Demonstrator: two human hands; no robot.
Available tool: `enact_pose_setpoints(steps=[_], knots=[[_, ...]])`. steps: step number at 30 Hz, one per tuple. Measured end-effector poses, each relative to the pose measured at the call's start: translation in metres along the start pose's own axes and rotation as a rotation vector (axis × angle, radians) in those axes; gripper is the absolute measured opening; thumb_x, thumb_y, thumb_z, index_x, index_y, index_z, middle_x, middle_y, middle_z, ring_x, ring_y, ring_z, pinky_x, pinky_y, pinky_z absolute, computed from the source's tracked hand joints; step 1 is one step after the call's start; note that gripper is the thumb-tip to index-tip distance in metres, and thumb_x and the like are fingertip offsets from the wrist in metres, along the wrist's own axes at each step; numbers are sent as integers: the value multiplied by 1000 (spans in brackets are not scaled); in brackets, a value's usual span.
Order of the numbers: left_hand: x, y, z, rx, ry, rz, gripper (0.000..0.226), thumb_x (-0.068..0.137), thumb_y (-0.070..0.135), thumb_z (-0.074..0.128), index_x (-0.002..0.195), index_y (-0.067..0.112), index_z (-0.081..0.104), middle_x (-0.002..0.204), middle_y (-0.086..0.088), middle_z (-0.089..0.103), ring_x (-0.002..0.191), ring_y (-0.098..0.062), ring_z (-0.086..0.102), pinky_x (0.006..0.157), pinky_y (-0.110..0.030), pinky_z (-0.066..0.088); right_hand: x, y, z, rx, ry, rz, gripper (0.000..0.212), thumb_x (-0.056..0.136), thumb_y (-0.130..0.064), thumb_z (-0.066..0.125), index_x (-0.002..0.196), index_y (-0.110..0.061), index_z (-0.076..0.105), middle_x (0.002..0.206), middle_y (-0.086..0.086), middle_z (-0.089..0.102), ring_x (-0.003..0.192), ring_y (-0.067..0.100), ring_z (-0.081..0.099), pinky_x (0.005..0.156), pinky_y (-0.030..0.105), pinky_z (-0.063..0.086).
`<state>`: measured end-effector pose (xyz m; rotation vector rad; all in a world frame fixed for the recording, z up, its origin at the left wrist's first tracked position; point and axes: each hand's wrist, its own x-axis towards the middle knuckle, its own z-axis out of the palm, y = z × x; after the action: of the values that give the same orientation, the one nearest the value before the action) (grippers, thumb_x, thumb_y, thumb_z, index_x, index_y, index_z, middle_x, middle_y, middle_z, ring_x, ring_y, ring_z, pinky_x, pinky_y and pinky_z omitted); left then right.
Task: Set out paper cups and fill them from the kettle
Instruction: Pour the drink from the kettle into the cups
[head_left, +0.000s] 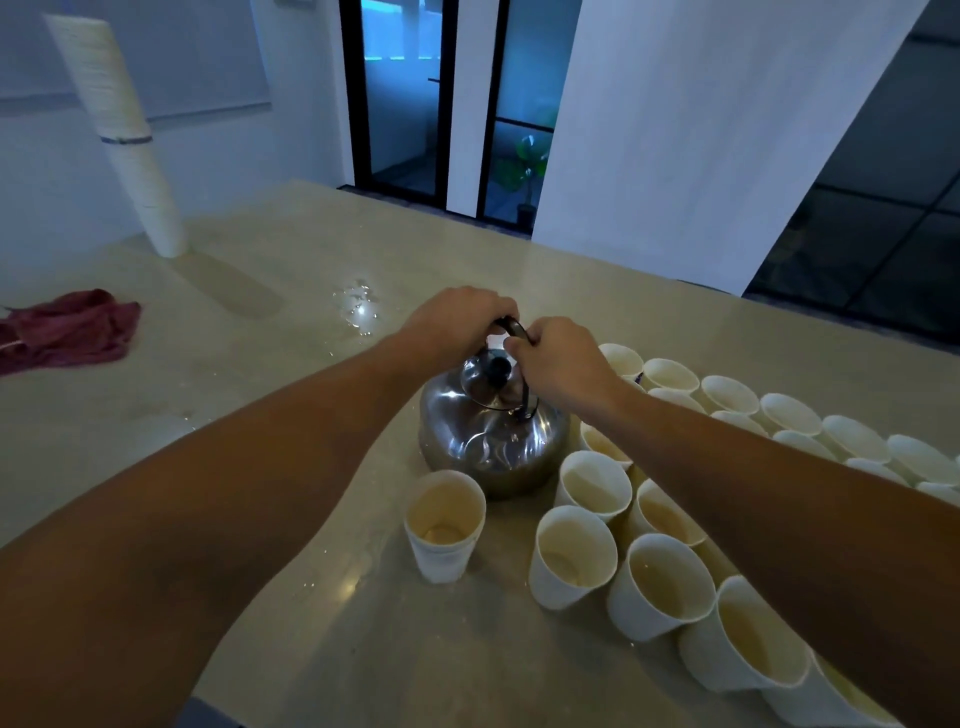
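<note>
Big beige table (519, 675), steel kettle (488, 441) sitting mid-table with paper cups (670, 582) crowded along its right. Tall cup stack (119, 140) far left, red cloth (67, 332) nearer. My left hand (457, 317) and right hand (561, 364) both curl tight round the kettle's black handle (511, 328).
</note>
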<state>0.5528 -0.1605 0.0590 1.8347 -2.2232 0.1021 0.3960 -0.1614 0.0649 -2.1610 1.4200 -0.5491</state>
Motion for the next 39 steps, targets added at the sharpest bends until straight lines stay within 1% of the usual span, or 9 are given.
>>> enact_pose_setpoints(steps=[4,8,14,17,20,25,29,33,39], knots=[[10,1,-36,-12,140,15,23,96,15,54,117,18,64,107,-5,67,99,-25,61,82,-35,46,3,-24,-27,109,89,-66,25,101,-32,51,88,-12,61,66,1,63,44,2,56,41,13,35],[27,11,-84,-25,235,16,20,98,23,56,114,20,67,107,-6,69,100,-26,62,80,-37,47,5,-43,-64,289,185,-92,28,101,-31,49,78,-16,55,67,5,58,57,19,56,57,29,39],[42,49,-140,-38,318,28,31,99,42,51,113,19,65,96,-6,62,90,-26,56,74,-35,40,-2,-42,-132,421,384,-144,38,95,-36,62,78,-2,61,70,7,47,59,15,41,60,29,35],[50,75,-150,-34,300,67,35,98,44,52,115,16,65,92,-4,57,86,-24,54,70,-35,36,-12,-32,-163,396,431,-177,32,92,-39,67,89,-7,71,56,-11,54,47,-1,43,56,18,36],[57,104,-146,-38,271,109,36,96,44,56,114,15,67,98,-9,66,92,-26,56,72,-34,36,-30,-16,-186,345,432,-189,16,88,-39,72,90,-24,73,44,-26,53,43,-10,46,51,10,35],[61,144,-126,-123,241,170,32,91,42,64,107,16,72,99,-8,71,95,-23,60,79,-32,45,-52,19,-211,276,395,-151,18,76,-45,82,82,-29,79,54,-6,54,47,4,44,43,21,36],[63,167,-106,-211,182,155,30,90,40,67,100,13,75,91,-6,71,84,-20,63,72,-30,46,-63,40,-219,227,329,-102,24,72,-46,84,87,-28,81,65,7,55,44,9,39,45,24,37],[62,179,-86,-242,144,126,30,89,39,68,100,12,74,90,-6,70,80,-19,61,68,-28,44,-66,56,-218,167,268,-69,22,73,-47,83,89,-32,80,82,17,67,61,12,51,53,28,43],[53,188,-72,-305,96,95,28,89,38,69,94,11,74,78,-3,66,65,-14,56,53,-22,34,-69,72,-216,149,181,-41,20,73,-46,83,88,-33,80,76,4,68,67,13,51,52,26,42]])
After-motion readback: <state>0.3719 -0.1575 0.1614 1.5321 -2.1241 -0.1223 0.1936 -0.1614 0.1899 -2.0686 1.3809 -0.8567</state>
